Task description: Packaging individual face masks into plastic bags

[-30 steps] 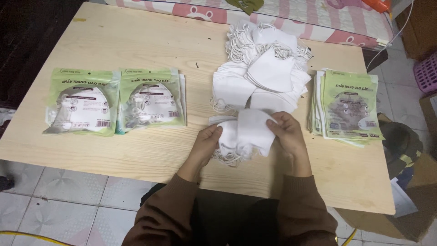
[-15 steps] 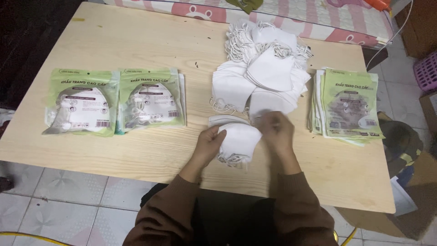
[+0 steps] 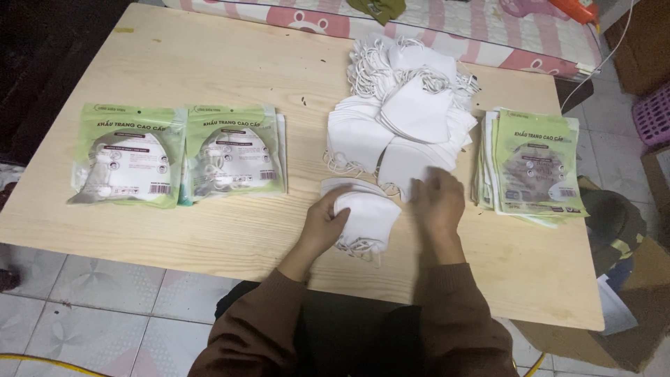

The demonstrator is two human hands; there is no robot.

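Hands sorting white face masks on wooden table (image 3: pixel 209 63).
Left hand (image 3: pixel 322 225) grips small mask stack (image 3: pixel 364 218) at near edge; right hand (image 3: pixel 438 202) fingers spread, touching big mask pile (image 3: pixel 401 126) beyond. Filled green packs (image 3: pixel 178 153) left, flat pack stack (image 3: pixel 534 164) right.

White masks (image 3: pixel 412 129), green packets (image 3: pixel 534 164), pale wooden table (image 3: pixel 230 63).

Since 1.0 s ago: both hands no longer grip one mask together. Left hand (image 3: pixel 322 225) now alone presses the small stack of folded masks (image 3: pixel 366 218) on the table. Right hand (image 3: pixel 438 200) has lifted off, moved right, fingers now touching the big mask pile (image 3: pixel 408 136).
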